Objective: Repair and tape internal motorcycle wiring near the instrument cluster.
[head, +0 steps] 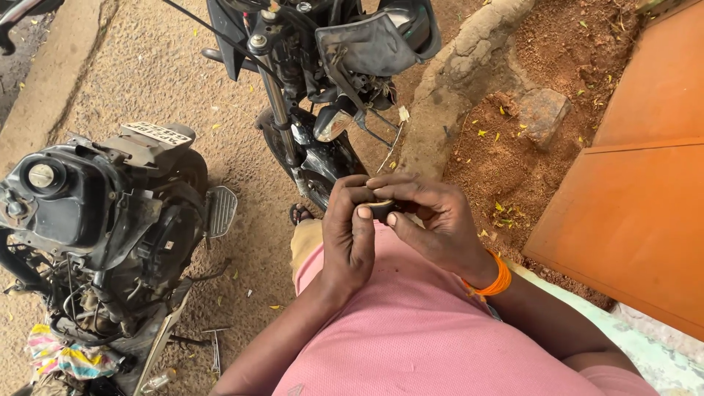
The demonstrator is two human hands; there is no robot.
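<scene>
In front of the pink shirt (411,330), the left hand (350,235) and right hand (433,220) meet, both sets of fingers pinched together on a small dark round part (381,209) held between them. To the left stands a stripped scooter (95,227); a parked motorcycle (323,81) is ahead, beside bare red earth (528,147).

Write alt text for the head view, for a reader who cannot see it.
Both hands, left hand and right hand, pinch a small dark part above a pink shirt. A stripped scooter stands on the left and a motorcycle ahead, on sandy ground.
</scene>
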